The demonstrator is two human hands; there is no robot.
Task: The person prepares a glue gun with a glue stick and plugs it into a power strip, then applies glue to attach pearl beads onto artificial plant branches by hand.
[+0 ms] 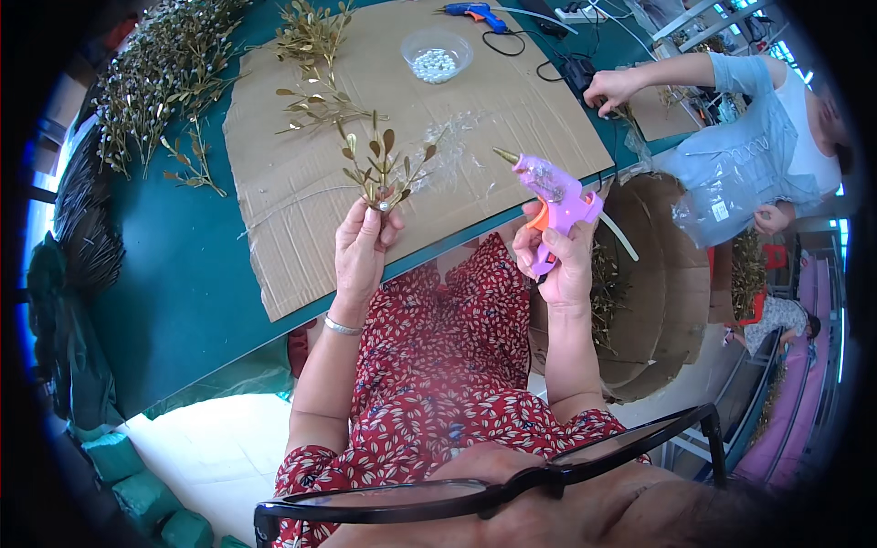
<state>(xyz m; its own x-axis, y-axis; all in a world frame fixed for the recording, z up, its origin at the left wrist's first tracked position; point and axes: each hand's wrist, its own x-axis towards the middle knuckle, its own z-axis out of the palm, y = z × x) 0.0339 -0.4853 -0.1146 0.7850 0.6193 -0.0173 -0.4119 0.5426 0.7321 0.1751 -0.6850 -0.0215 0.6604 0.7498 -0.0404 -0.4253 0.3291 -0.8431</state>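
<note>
At the near edge of the green counter [174, 274] and its cardboard sheet [292, 219], the right hand [562, 251] wraps its fingers around a lilac glue gun [559, 194]; left of its nozzle [506, 156], apart, a gold sprig [378, 166] stands roughly upright, pinched by the left hand [361, 242], a white bead [385, 206] at its base.

One purple-and-orange plastic glue gun [564, 198] and one blue glue gun [476, 12] make two. There is one round clear plastic bowl [463, 53] and one silver bracelet [343, 326]; round white beads [434, 66] and gold leafy sprigs [381, 169] are too crowded to count.
</note>
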